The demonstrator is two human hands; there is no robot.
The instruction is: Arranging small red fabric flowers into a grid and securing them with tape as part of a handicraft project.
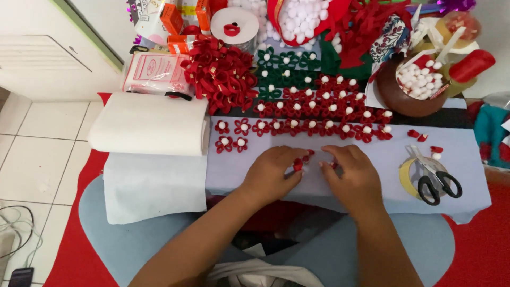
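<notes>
Fingers of our left hand [272, 171] pinch a small red ribbon petal [298, 165] just above the pale blue cloth [372, 159] on the bench, and our right hand [351, 172] curls close beside it, its fingers pressed on another red piece we cannot make out. Rows of red ribbon flowers [297, 126] with white centres lie just beyond both hands, black-handled scissors [436, 180] to the right, a white fabric roll [149, 125] to the left.
</notes>
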